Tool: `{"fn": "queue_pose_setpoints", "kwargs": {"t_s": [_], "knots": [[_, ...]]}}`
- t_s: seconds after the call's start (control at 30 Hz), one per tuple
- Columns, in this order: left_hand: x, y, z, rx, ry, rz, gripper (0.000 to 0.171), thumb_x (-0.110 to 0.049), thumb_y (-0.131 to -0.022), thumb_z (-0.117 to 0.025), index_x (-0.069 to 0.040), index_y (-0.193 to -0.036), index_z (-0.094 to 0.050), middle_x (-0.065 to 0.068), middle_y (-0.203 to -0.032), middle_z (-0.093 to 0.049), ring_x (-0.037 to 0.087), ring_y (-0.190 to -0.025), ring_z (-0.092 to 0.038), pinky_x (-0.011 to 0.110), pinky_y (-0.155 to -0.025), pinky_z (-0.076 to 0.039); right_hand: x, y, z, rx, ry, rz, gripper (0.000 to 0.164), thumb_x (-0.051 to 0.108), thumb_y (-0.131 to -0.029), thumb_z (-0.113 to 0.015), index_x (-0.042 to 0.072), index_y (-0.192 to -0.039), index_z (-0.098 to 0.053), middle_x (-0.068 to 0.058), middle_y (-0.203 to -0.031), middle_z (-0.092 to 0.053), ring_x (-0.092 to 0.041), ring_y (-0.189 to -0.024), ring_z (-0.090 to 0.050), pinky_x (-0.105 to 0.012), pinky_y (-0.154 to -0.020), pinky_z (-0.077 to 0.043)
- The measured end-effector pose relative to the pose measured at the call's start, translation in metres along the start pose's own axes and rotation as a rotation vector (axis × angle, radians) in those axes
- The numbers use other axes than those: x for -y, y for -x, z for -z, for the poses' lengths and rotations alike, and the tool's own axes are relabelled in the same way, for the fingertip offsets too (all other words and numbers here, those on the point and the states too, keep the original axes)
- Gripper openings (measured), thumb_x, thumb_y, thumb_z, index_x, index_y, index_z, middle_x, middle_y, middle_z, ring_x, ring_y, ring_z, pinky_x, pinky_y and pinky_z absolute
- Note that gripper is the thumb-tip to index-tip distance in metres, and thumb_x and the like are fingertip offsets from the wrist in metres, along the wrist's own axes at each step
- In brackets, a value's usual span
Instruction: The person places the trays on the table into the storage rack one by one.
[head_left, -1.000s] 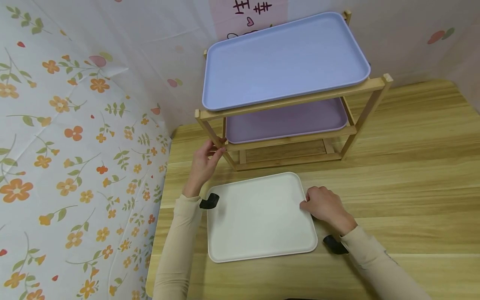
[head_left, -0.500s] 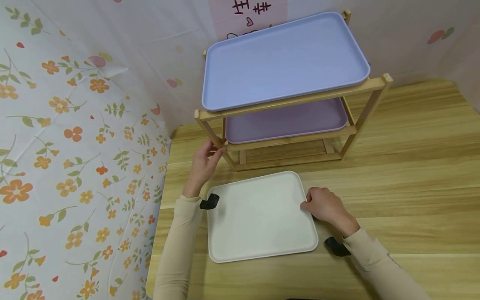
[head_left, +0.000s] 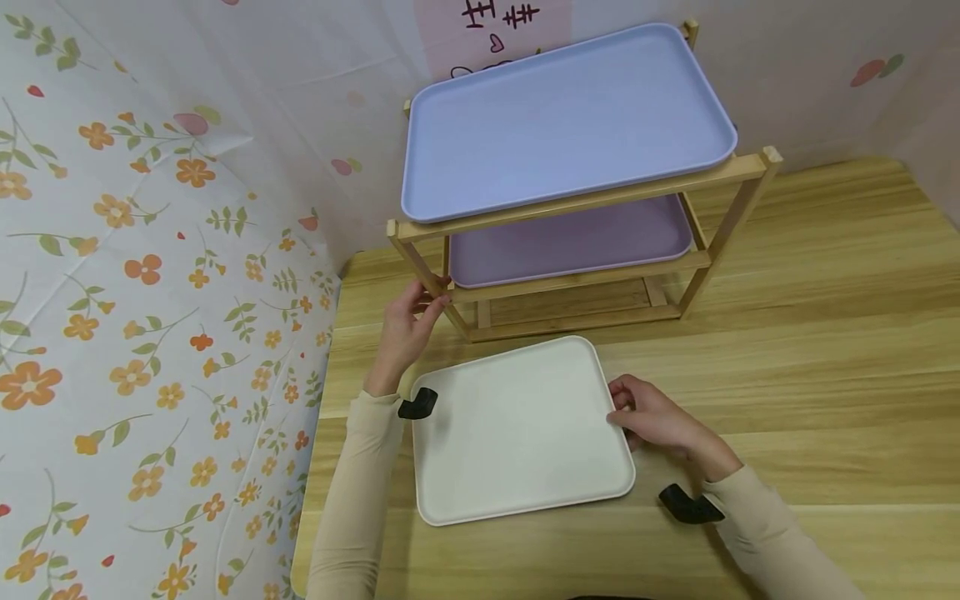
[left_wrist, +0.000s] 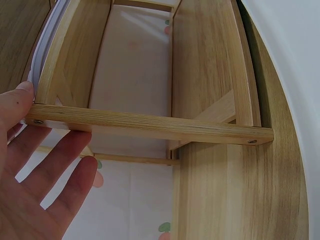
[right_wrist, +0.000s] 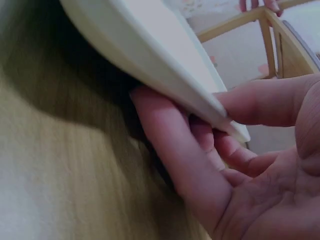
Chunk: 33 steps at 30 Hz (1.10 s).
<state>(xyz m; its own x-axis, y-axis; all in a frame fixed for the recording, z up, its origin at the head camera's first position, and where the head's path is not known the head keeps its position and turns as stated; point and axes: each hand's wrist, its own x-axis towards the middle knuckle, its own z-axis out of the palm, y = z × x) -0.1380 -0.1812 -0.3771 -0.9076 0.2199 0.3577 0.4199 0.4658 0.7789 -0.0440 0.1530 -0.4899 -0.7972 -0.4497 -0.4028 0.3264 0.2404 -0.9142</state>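
Note:
A white rectangular tray (head_left: 517,433) lies on the wooden table in front of a wooden rack (head_left: 729,233). My right hand (head_left: 660,417) pinches the tray's right edge. In the right wrist view the thumb is over the tray rim (right_wrist: 175,75) and the fingers reach beneath it, with a dark shadow under that edge. At the rack's front left post (left_wrist: 155,125), my left hand (head_left: 405,329) grips around the wood, its thumb and fingers on opposite sides at middle-shelf height. A blue tray (head_left: 570,117) covers the rack's top; a purple tray (head_left: 570,242) sits on the middle shelf.
The rack's low bottom shelf (head_left: 573,302) stands just behind the white tray. A flowered cloth (head_left: 165,333) hangs along the table's left side and continues behind the rack. Bare wood (head_left: 847,350) extends to the right.
My right hand has changed from a fist-like hold to thumb over and fingers under the white tray's edge, its wrist swinging right. The tray's far edge has shifted slightly upward in view.

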Motion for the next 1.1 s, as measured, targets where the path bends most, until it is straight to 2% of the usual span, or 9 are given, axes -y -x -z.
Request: {"fn": "queue_pose_setpoints", "kwargs": {"t_s": [0.13, 0.27, 0.37, 0.73, 0.97, 1.1], "knots": [[0.001, 0.000, 0.000, 0.000, 0.000, 0.008, 0.018, 0.005, -0.091, -0.059, 0.014, -0.107, -0.059, 0.028, -0.115, -0.066, 0.044, -0.090, -0.067, 0.055, -0.077, -0.055, -0.003, 0.002, 0.003, 0.044, -0.126, -0.024, 0.051, 0.006, -0.093, -0.057, -0.014, -0.133, -0.033, -0.021, -0.107, -0.055, -0.021, -0.083, -0.064, -0.039, -0.062, -0.059], [0.002, -0.001, 0.000, 0.000, 0.000, 0.014, 0.018, 0.005, -0.091, -0.060, 0.014, -0.107, -0.059, 0.029, -0.115, -0.065, 0.044, -0.091, -0.067, 0.055, -0.077, -0.055, -0.006, 0.003, 0.004, 0.088, -0.224, -0.011, 0.055, 0.007, -0.092, -0.060, -0.019, -0.133, -0.033, -0.013, -0.107, -0.060, -0.018, -0.089, -0.066, -0.037, -0.073, -0.060], [0.002, -0.001, -0.001, 0.000, -0.002, 0.012, 0.018, 0.005, -0.091, -0.060, 0.014, -0.107, -0.059, 0.028, -0.115, -0.066, 0.044, -0.091, -0.067, 0.054, -0.077, -0.055, -0.009, 0.004, 0.004, 0.117, -0.268, -0.006, 0.055, 0.006, -0.092, -0.061, -0.021, -0.131, -0.034, -0.007, -0.104, -0.063, -0.015, -0.090, -0.067, -0.034, -0.075, -0.059], [0.003, 0.000, -0.001, -0.002, -0.019, 0.003, 0.017, 0.005, -0.092, -0.059, 0.012, -0.107, -0.059, 0.029, -0.114, -0.065, 0.042, -0.091, -0.067, 0.054, -0.077, -0.055, -0.008, 0.006, -0.004, 0.142, -0.301, -0.021, 0.051, 0.009, -0.094, -0.057, -0.017, -0.130, -0.031, -0.009, -0.104, -0.065, -0.022, -0.086, -0.069, -0.044, -0.071, -0.059], [0.003, 0.000, -0.001, 0.003, -0.026, 0.007, 0.018, 0.004, -0.092, -0.059, 0.013, -0.108, -0.058, 0.030, -0.115, -0.065, 0.040, -0.091, -0.067, 0.053, -0.077, -0.055, -0.008, 0.006, -0.008, 0.119, -0.290, 0.029, 0.054, 0.005, -0.095, -0.056, -0.014, -0.134, -0.025, -0.012, -0.110, -0.063, -0.023, -0.085, -0.070, -0.047, -0.067, -0.059], [0.003, 0.000, -0.001, 0.004, -0.021, 0.007, 0.018, 0.004, -0.092, -0.059, 0.013, -0.108, -0.058, 0.030, -0.115, -0.065, 0.041, -0.092, -0.067, 0.053, -0.078, -0.055, -0.009, 0.004, -0.009, 0.104, -0.296, 0.058, 0.058, 0.005, -0.095, -0.056, -0.008, -0.139, -0.021, -0.016, -0.117, -0.060, -0.023, -0.088, -0.070, -0.049, -0.067, -0.059]]}}
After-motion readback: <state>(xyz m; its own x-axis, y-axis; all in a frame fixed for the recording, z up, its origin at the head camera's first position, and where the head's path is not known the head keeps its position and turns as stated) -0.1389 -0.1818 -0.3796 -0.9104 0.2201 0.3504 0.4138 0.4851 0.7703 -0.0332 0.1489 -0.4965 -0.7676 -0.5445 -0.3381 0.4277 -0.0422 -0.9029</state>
